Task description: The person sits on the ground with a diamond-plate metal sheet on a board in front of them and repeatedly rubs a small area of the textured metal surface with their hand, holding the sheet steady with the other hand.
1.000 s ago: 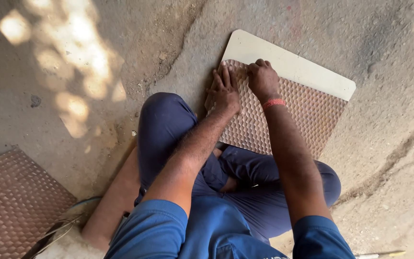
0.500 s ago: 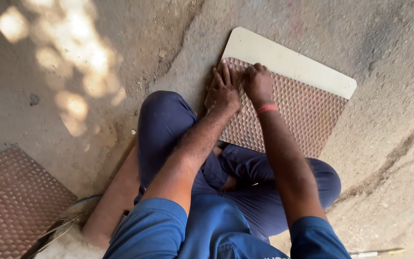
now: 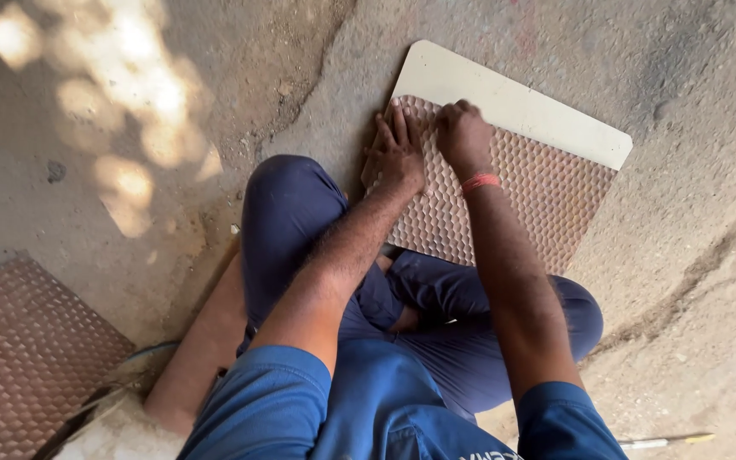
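The brown woven panel (image 3: 504,196) lies on a cream board (image 3: 513,102) at one o'clock from the knees. Left hand (image 3: 398,158) presses it flat, fingers spread; right hand (image 3: 463,136) curls, seemingly pinching its top edge. Steady pressure probably stops slipping.

I see the woven mat (image 3: 521,209) lying on the board (image 3: 504,102), covering all but its far edge. My left hand (image 3: 398,158) and right hand (image 3: 463,136) press side by side at the mat's far left corner. A second mat (image 3: 23,358) lies on the ground (image 3: 172,102), well left.
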